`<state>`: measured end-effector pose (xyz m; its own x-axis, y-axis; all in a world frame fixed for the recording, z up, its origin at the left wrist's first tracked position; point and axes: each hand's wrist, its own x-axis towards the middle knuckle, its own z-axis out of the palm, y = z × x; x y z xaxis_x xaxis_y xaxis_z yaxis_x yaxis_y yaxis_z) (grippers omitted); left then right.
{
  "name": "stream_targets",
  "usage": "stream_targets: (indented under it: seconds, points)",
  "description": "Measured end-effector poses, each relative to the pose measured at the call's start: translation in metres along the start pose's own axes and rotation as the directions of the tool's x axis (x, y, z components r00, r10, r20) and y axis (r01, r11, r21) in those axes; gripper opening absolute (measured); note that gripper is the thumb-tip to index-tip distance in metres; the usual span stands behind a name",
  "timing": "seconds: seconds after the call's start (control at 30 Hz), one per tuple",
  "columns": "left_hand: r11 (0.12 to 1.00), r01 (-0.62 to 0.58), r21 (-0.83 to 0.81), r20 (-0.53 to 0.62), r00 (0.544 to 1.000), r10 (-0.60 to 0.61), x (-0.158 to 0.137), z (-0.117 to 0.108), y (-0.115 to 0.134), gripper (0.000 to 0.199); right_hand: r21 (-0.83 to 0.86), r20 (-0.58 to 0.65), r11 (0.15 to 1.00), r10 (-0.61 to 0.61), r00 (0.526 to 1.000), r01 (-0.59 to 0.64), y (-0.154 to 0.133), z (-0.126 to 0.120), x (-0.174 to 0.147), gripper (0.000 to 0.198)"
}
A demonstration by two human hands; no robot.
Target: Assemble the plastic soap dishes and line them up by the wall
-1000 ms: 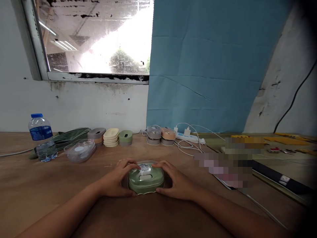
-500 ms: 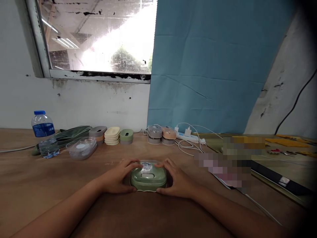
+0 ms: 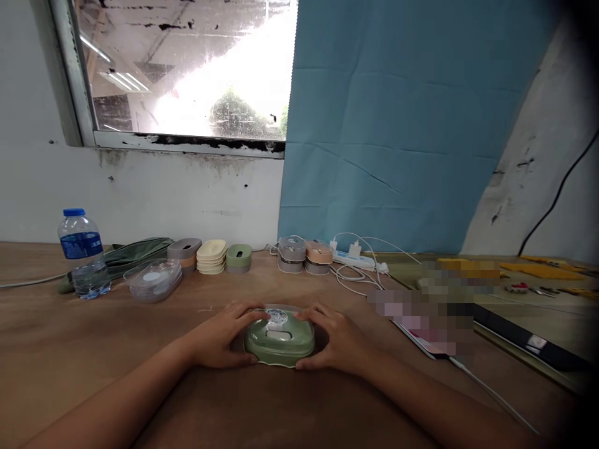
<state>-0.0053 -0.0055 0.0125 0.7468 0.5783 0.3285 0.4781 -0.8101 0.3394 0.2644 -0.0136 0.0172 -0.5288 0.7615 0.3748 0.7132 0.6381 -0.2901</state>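
Note:
A green, rounded soap box (image 3: 279,347) with a clear lid and a round sticker on top lies on the brown table in front of me. My left hand (image 3: 230,335) grips its left side, thumb low at the front edge and fingers over the top. On the opposite side my right hand (image 3: 333,340) holds it the same way, its thumb at the front right corner. Both hands are closed around the box. Its underside and far side are hidden.
Behind stand a stack of cream trays (image 3: 212,257), a green-grey box (image 3: 238,258), and grey (image 3: 292,254) and orange boxes (image 3: 319,256). Clear plastic lids (image 3: 155,280) and a water bottle (image 3: 83,255) are left. A power strip (image 3: 353,259) with white cables lies right, near a blurred-out phone-like object.
The soap box and both hands have stayed almost in place, sitting only slightly lower in the view. The grip looks the same.

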Motion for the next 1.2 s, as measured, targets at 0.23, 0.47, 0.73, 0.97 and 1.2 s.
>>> stream_targets:
  seconds: [0.23, 0.47, 0.73, 0.97, 1.2]
  points:
    - [0.999, -0.001, 0.037, 0.019, 1.0, 0.001, 0.001, -0.001, 0.002, 0.07, -0.105, 0.005, 0.994, -0.011, 1.0, 0.011, -0.003, -0.003, 0.002, 0.071]
    - [0.999, -0.009, 0.041, 0.029, 1.0, 0.007, 0.001, 0.001, 0.001, 0.071, -0.168, -0.015, 0.984, -0.066, 0.998, 0.063, 0.002, 0.0, 0.001, 0.073]
    - [0.998, -0.022, 0.064, 0.039, 0.999, 0.019, 0.002, 0.0, 0.003, 0.071, -0.351, 0.008, 0.922, -0.172, 0.985, 0.164, 0.003, 0.004, -0.002, 0.075]
    - [0.997, -0.013, 0.079, 0.046, 0.999, 0.01, 0.002, 0.0, 0.002, 0.071, -0.472, 0.055, 0.856, -0.21, 0.976, 0.211, 0.004, 0.004, -0.002, 0.076]
    - [0.992, -0.021, 0.124, 0.043, 0.999, 0.016, 0.003, 0.0, 0.004, 0.07, -0.539, 0.016, 0.808, -0.275, 0.961, 0.24, 0.004, 0.007, -0.001, 0.071]
